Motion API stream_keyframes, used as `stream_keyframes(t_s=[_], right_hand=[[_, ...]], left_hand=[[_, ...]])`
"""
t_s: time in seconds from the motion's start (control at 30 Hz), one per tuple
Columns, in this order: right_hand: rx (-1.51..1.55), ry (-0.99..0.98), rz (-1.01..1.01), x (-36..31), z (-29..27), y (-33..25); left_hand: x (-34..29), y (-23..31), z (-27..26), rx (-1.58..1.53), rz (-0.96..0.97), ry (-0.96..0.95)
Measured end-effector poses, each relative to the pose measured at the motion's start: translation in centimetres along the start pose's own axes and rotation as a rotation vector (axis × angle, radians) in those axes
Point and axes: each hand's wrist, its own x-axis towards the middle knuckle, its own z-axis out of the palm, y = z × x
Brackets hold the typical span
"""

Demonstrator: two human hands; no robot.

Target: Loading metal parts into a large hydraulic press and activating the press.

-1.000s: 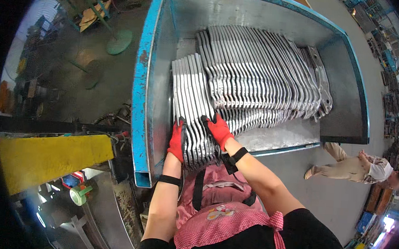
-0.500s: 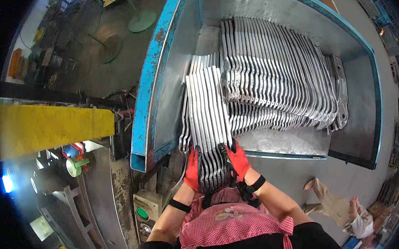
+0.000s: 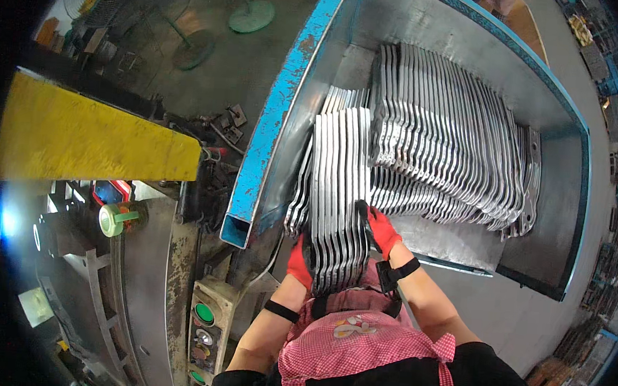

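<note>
A bundle of bent metal bars stands side by side between my hands, its near ends close to my apron. My left hand, in a red glove with dark fingers, is closed against the bundle's left side. My right hand, gloved alike, presses on its right side, a little farther up. The bundle's far part reaches into a blue-rimmed metal bin. Beside it in the bin lies a long row of similar bars. A few more bars show at the bundle's left, partly hidden by it.
At the left is a yellow beam, with a control box with green buttons below it. The bin's hollow corner post juts out near my left forearm. Green round stand bases are on the floor beyond.
The view has turned, so the bin sits tilted and farther right. The bundle is now more upright in the picture, still between both hands. A person at the right has left the view.
</note>
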Motion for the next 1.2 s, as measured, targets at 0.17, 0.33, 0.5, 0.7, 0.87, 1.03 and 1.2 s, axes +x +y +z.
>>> stream_keyframes(t_s=[0.17,0.33,0.5,0.7,0.87,1.03,1.2], right_hand=[[-0.028,0.161,0.014,-0.7,1.5,-1.1],[0.258,0.139,0.025,2.5,2.9,4.1],[0.562,0.031,-0.003,2.1,1.8,3.4],[0.759,-0.134,-0.061,-0.3,2.8,2.9],[1.238,-0.564,0.124,-2.5,4.5,4.9],[1.535,-0.673,0.423,-6.2,3.8,-0.6],[1.576,-0.645,0.452,-5.6,3.1,-0.3]], left_hand=[[0.4,1.5,-0.8,-0.619,-0.352,-0.036],[1.3,-3.3,-1.9,-0.619,-0.245,0.017],[1.0,-0.9,1.5,-0.23,-0.107,0.211],[-2.4,-0.1,1.2,0.293,-0.189,0.533],[-7.9,9.2,7.0,0.944,-0.203,0.663],[-7.5,10.0,5.7,1.239,0.273,0.32],[-5.2,2.0,0.3,-0.317,-0.415,-0.018]])
